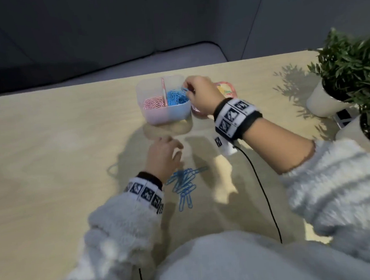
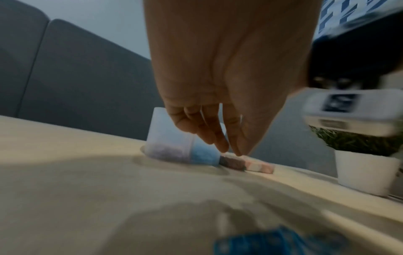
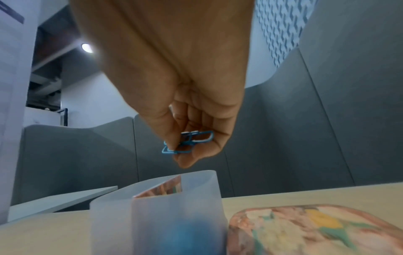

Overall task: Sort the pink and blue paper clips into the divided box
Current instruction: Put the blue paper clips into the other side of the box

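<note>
A translucent divided box (image 1: 166,116) (image 2: 161,138) (image 3: 157,215) stands on the table, with pink paper clips (image 1: 153,102) in its left half and blue paper clips (image 1: 176,97) in its right half. My right hand (image 1: 198,93) (image 3: 187,146) hovers over the box's right half and pinches a few blue clips (image 3: 187,143) between thumb and fingers. A loose pile of blue clips (image 1: 184,183) (image 2: 283,241) lies on the table nearer me. Just beyond that pile my left hand (image 1: 165,154) (image 2: 218,134) hangs above the table, fingers loosely pointing down and holding nothing.
A pink patterned lid (image 1: 226,89) (image 3: 316,229) lies right of the box. Two potted plants (image 1: 349,71) in white pots stand at the table's right edge. A black cable (image 1: 263,191) runs from my right wrist toward me. A grey sofa sits beyond the table's far edge.
</note>
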{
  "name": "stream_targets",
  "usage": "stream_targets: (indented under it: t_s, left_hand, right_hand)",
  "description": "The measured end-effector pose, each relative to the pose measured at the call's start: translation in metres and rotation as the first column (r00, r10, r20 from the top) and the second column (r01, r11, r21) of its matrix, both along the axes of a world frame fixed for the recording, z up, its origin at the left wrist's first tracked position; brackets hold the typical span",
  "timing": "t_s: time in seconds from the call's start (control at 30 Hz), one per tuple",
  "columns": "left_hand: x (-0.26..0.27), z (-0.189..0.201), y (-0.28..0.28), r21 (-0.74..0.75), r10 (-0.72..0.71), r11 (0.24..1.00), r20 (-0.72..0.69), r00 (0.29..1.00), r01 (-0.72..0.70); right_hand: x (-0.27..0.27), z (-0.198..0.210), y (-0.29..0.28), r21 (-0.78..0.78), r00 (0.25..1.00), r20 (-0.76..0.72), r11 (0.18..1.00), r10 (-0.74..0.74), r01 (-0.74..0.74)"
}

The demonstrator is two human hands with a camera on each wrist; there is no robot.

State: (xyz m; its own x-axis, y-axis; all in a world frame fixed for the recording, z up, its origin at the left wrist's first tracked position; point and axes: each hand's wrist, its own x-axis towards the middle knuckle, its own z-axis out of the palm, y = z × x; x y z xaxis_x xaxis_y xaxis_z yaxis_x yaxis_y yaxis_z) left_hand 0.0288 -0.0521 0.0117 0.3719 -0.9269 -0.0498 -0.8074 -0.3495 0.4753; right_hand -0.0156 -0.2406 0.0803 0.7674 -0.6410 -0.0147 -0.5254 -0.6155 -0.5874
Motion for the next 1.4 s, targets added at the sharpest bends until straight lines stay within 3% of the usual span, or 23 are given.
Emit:
stream_targets:
  t_s: [0.2,0.33,0.47,0.6,0.7,0.77,0.83,0.93,1.03,1.17,1.4]
  left_hand:
    - [-0.019,-0.012,0.059,0.076,0.084,0.994,-0.1,0.991,-0.077]
    - [-0.038,-0.016,0.084,0.151,0.102,0.985,-0.097,0.99,-0.087]
    - [-0.051,-0.025,0.085,0.22,0.131,0.971,-0.163,0.978,-0.093]
    - [-0.054,-0.03,0.076,0.2,0.184,0.968,-0.151,0.971,-0.152]
    - [-0.05,-0.025,0.066,0.235,0.176,0.965,-0.241,0.955,-0.118]
    - [-0.049,-0.022,0.056,0.248,0.098,0.968,-0.273,0.957,-0.028]
    - [-0.046,-0.02,0.049,0.249,0.017,0.967,-0.27,0.963,0.053]
    - [-0.037,-0.016,0.053,0.194,0.015,0.98,-0.237,0.971,0.032]
    - [-0.033,-0.015,0.063,0.154,0.023,0.988,-0.188,0.982,0.006]
    - [-0.047,-0.019,0.057,0.242,-0.017,0.969,-0.089,0.996,0.039]
    - [-0.042,-0.022,0.041,0.203,-0.036,0.977,-0.117,0.992,0.059]
  right_hand:
    - [0.036,-0.002,0.0,0.014,0.993,-0.105,0.998,0.057,-0.056]
    - [-0.008,-0.01,0.039,0.035,0.994,0.101,0.998,0.052,-0.056]
    - [-0.07,-0.055,0.084,0.179,0.923,-0.201,0.939,0.328,-0.295]
    - [-0.104,-0.084,0.093,0.043,0.897,-0.338,0.957,0.284,-0.287]
    - [-0.113,-0.093,0.094,0.057,0.92,-0.274,0.96,0.281,-0.276]
    - [-0.115,-0.094,0.099,0.137,0.932,-0.206,0.952,0.299,-0.275]
    - [-0.116,-0.092,0.101,0.196,0.928,-0.19,0.939,0.32,-0.284]
    - [-0.122,-0.088,0.095,0.206,0.955,-0.136,0.951,0.262,-0.231]
    - [-0.128,-0.085,0.089,0.167,0.915,-0.229,0.939,0.333,-0.3]
    - [-0.119,-0.087,0.102,0.012,0.806,-0.38,0.874,0.454,-0.487]
    - [-0.117,-0.092,0.116,0.073,0.887,-0.254,0.923,0.385,-0.379]
